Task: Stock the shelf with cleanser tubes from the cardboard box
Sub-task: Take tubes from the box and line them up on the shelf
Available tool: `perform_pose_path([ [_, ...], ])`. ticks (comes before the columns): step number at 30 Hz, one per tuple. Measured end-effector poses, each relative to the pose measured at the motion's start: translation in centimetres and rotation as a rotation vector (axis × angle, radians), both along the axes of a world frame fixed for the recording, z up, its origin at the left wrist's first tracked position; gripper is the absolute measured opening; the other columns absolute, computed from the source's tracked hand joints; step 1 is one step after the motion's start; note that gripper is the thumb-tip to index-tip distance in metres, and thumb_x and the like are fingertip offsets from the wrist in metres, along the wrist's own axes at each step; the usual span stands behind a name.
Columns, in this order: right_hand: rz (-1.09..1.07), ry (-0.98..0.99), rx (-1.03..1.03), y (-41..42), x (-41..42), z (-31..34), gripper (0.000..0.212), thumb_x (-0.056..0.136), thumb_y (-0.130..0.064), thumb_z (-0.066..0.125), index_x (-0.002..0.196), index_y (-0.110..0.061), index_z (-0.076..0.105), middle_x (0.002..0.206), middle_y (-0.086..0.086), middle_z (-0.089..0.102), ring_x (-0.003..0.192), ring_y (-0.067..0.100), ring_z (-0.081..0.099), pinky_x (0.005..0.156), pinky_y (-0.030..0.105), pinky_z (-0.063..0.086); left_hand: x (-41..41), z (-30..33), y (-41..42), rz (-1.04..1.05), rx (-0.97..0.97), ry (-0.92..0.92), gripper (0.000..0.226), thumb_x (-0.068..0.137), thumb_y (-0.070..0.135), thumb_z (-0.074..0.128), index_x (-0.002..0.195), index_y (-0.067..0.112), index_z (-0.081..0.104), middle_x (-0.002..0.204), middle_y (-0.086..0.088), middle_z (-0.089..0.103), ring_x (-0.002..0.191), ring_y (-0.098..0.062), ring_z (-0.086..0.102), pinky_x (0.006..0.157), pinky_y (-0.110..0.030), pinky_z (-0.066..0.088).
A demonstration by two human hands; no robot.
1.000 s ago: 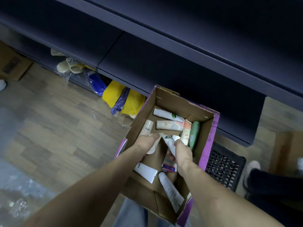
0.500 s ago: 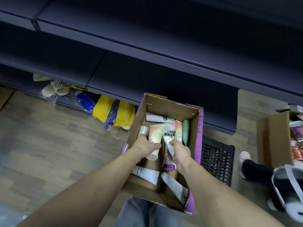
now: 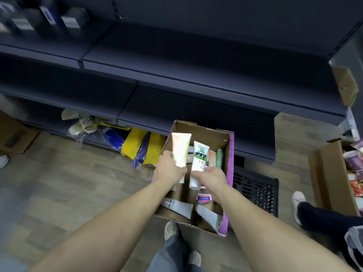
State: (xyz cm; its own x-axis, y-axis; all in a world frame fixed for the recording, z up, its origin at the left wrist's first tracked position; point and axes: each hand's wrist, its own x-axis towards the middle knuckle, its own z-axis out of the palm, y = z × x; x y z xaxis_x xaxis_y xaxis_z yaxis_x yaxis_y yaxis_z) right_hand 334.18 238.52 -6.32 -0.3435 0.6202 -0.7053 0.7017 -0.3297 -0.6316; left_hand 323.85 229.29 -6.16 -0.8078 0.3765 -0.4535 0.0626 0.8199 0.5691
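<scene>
Above the cardboard box, the left hand grips a cream tube and the right hand a white tube — both lifted, none yet on the dark shelf; several tubes remain inside — stocking looks barely begun

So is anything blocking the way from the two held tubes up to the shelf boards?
Nothing visible. The left hand grips the peach tube, the right hand the white-and-green tube, both lifted above the cardboard box. The dark shelf board just beyond looks bare.
</scene>
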Motion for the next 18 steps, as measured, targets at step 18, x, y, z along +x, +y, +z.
perform_pose_path([
  [18,0.155,0.298,0.515,0.9,-4.4,20.3,0.048,0.075,-0.020,0.079,0.109,-0.015,0.046,0.108,0.005,0.060,0.099,0.024,0.061,0.077,0.037,0.054,-2.4,21.1,-2.5,0.241,0.239,0.346,0.064,0.066,0.037,0.082,0.117,0.017,0.047,0.112,-0.001,0.058,0.098,-0.023,0.060,0.075,-0.033,0.048],
])
